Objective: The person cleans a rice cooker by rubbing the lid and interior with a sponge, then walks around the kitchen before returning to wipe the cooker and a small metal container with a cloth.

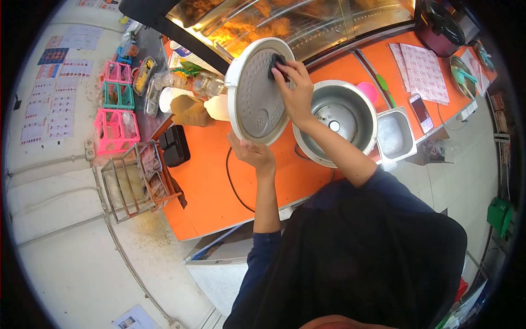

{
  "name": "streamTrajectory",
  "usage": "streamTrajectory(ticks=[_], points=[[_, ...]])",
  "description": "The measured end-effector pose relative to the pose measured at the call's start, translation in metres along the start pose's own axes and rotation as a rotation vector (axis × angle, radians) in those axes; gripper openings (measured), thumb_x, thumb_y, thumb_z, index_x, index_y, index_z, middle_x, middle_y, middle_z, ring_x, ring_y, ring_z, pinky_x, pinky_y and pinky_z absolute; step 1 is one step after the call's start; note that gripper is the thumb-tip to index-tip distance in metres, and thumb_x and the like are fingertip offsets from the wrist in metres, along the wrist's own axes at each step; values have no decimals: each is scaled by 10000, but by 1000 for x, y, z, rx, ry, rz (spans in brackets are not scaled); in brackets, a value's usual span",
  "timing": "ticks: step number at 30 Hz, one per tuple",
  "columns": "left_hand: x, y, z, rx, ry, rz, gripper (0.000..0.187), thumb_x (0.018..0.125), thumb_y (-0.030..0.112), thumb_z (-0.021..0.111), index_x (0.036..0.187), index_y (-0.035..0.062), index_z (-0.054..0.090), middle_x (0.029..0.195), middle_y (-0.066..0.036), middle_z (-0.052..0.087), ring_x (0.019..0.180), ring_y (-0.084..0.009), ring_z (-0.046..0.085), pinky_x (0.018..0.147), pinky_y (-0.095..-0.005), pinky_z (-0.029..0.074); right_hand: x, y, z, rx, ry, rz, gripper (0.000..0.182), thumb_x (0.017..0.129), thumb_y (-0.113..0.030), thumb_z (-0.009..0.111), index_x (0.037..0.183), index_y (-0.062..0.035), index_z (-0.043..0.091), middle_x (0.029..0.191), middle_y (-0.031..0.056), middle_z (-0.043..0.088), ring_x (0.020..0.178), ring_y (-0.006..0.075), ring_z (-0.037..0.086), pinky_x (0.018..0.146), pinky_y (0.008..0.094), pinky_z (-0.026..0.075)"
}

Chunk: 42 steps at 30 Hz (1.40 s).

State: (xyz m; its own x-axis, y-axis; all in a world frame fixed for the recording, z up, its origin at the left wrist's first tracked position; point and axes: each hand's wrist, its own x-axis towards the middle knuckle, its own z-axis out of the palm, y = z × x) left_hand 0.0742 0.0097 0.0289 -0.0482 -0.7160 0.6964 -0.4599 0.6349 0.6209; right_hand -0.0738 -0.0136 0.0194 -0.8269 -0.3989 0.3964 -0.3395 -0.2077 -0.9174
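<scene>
Orange counter, food stall: empty rice cooker beside the hands. Left hand grips lid at its lower rim, held tilted; right hand pinches dark valve piece. Step, apparently: working the valve. Next calls for steady support.

Printed sheets on wall: text unreadable
</scene>
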Motion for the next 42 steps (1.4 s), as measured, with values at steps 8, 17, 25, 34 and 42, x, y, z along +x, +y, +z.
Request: streamTrajectory(ticks=[8,17,25,34,42], points=[[4,-1,1,35,-15,47,610,1079,405,174,1003,-90,521,933,-186,527,828,-313,544,721,-395,445,-23,17,-1,-57,15,3,313,785,-96,738,1062,41,693,1065,152,620,964,313,639,848,351,505],[0,-6,-1,12,-55,6,619,1076,411,171,1028,-100,518,943,-196,533,832,-327,555,725,-403,454,-41,33,-8,-78,-49,24,286,804,7,671,1088,7,703,993,137,611,824,264,644,753,335,508],[6,3,2,21,-10,49,601,1078,386,166,1033,-103,513,943,-210,540,836,-347,560,744,-405,460,-28,-27,5,-9,-61,-327,354,779,48,643,1123,-12,696,1030,162,606,944,317,610,795,364,497],[0,-4,7,38,24,52,596,1078,397,152,938,-69,496,885,-181,512,763,-313,533,680,-400,439,-12,-20,0,-27,-68,-236,348,796,60,672,1121,-54,722,1018,113,609,850,218,654,724,291,514],[0,0,7,42,46,71,584,1079,388,158,931,-65,494,871,-175,504,743,-316,525,667,-402,434,3,-20,-1,50,-58,-150,326,797,35,677,1108,-47,722,1057,138,621,851,242,648,762,309,515]])
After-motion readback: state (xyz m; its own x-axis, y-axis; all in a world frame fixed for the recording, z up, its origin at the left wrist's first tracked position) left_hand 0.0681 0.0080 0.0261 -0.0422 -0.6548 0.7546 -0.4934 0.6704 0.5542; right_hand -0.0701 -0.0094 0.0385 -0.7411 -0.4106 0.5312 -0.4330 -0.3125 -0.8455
